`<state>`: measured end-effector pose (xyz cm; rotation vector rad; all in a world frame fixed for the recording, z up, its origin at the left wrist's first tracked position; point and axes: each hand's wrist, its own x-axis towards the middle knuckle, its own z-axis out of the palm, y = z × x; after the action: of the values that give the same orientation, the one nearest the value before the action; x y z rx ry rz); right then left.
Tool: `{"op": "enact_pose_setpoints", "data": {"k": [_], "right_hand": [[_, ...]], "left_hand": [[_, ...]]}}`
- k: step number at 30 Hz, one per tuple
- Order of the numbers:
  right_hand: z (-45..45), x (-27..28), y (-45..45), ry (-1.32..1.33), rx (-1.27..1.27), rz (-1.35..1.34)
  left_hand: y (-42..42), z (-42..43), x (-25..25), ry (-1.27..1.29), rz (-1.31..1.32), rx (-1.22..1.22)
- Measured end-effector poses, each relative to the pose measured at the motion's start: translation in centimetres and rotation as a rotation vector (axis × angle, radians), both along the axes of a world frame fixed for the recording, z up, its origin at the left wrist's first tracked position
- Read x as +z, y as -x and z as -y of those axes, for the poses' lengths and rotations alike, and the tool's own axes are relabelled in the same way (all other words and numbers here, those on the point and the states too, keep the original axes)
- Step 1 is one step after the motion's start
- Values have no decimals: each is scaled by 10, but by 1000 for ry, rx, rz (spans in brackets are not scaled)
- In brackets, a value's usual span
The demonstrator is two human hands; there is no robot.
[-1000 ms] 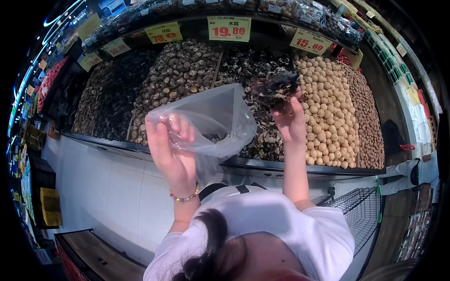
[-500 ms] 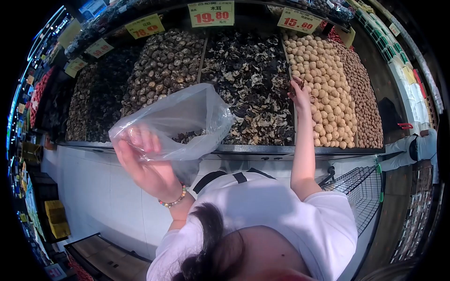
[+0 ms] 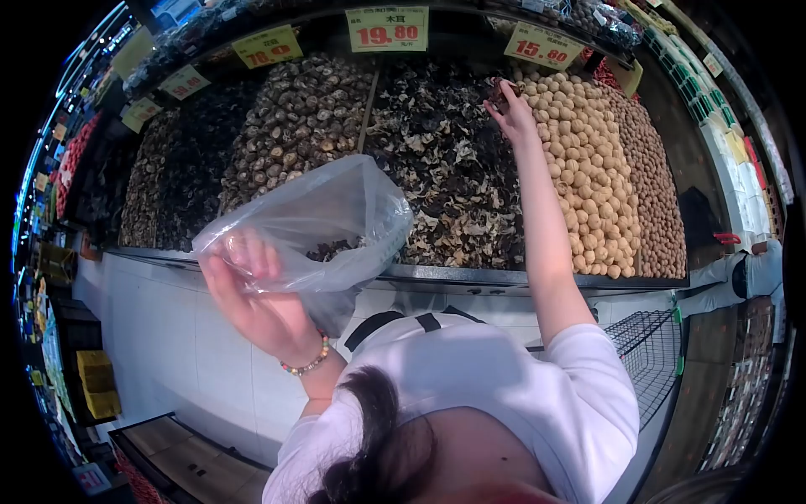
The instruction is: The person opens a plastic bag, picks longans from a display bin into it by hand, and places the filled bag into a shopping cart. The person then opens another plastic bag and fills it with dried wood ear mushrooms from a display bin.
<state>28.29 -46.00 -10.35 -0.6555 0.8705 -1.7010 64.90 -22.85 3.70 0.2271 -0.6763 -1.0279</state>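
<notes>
My left hand [image 3: 267,294] grips the rim of a clear plastic bag [image 3: 361,197], its fingers inside the film. The bag's mouth gapes wide, and some dark dried black fungus [image 3: 332,249] lies in the bottom. My right hand [image 3: 514,118] reaches to the far right corner of the dried black fungus bin [image 3: 441,160]. Its fingers are bent around a dark reddish-brown piece that looks like the same fungus, partly hidden by the fingers. Right beside that arm lies the bin of walnuts [image 3: 588,176].
Dried shiitake mushrooms [image 3: 302,118] fill the bin to the left, and smaller brown nuts [image 3: 642,176] the one at far right. Price signs [image 3: 388,30] stand along the back. A wire shopping cart [image 3: 646,353] is at my right. Another person's legs [image 3: 714,277] show beyond.
My right hand has moved farther away and slightly left, from the walnuts' edge to the back corner of the fungus bin. My left hand and the bag have hardly moved.
</notes>
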Motion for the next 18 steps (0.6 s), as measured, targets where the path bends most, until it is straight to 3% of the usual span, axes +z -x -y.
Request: {"op": "enact_pose_setpoints", "data": {"k": [8,11,12,15,18], "right_hand": [[-3,-22,-6,-152,3,-144],[-10,-35,-11,-188,-195,-815],[-20,-34,-16,-235,-394,-1221],[-60,-27,-15,-462,-131,-1562],[-77,-55,-18,-646,94,-1695]], "left_hand": [[-10,-6,-3,-21,-56,21],[-11,-6,-2,-13,-52,27],[-11,-6,-2,-11,-49,27],[-13,-5,-4,-17,-37,31],[-12,-2,-5,-51,-8,32]]}}
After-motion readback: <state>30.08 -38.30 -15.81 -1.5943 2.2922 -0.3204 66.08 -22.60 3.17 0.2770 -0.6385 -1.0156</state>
